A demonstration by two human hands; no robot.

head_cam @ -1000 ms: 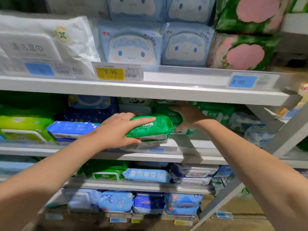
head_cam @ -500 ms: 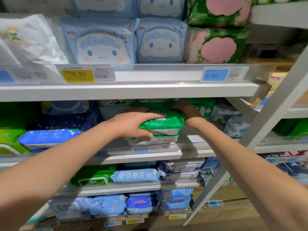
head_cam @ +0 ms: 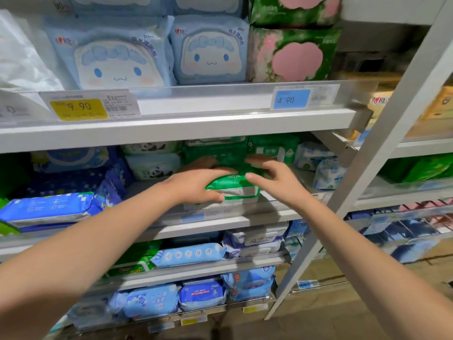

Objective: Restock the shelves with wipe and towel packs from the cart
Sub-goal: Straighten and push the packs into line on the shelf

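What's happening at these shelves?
A person is stocking a shop shelf. Their left hand grips a green pack of wipes from the front, while the right hand touches its right end, apparently settling it on the middle shelf in front of other green packs. A blue pack lies further left.

- Light comes from above: the top shelf (head_cam: pixel 196 126) has a bright white front edge, and the packs (head_cam: pixel 117 62) standing on it are evenly lit.
- Beneath the top shelf, shadow deepens toward the back; only the green pack (head_cam: pixel 232 185) at the front catches light.
- Pale glare veils the price tags (head_cam: pixel 78 109) along the top shelf; their print is smeared.
- Right of the top shelf, the post (head_cam: pixel 382 148) leans with wide-angle distortion; everything beyond it is hazy.
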